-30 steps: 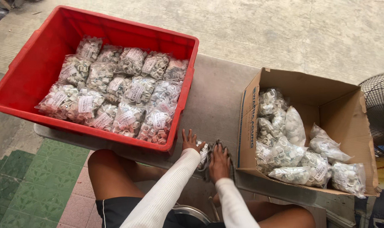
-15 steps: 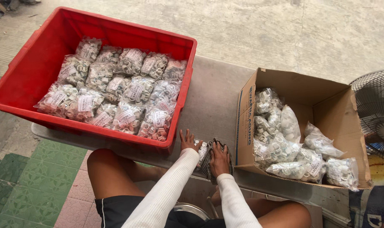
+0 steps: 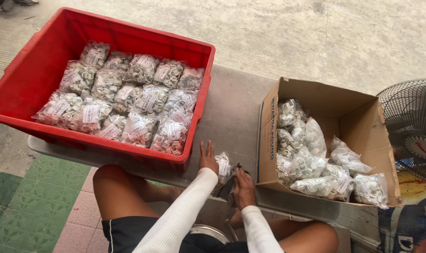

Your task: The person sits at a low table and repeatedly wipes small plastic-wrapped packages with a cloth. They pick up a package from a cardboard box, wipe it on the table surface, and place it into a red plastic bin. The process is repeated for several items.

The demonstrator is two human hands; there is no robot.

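The left hand (image 3: 207, 161) is lying flat and released on the grey table (image 3: 231, 112), its fingers spread just beside a small clear plastic bag of white rings with a white label (image 3: 222, 165), while the right hand (image 3: 244, 188) is pressing down on a dark bundle (image 3: 228, 186) at the table's near edge; whether that grip is clenched cannot be told. Left of the grip, a red plastic crate (image 3: 30, 75) is holding rows of similar white-labelled bags, and right of it an open brown cardboard box (image 3: 358, 112) is holding more clear bags.

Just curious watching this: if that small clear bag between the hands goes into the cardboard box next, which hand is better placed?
Probably the right hand: it lies beside the open brown cardboard box and touches the small clear plastic bag of white pieces. The left hand lies nearer the red plastic crate.
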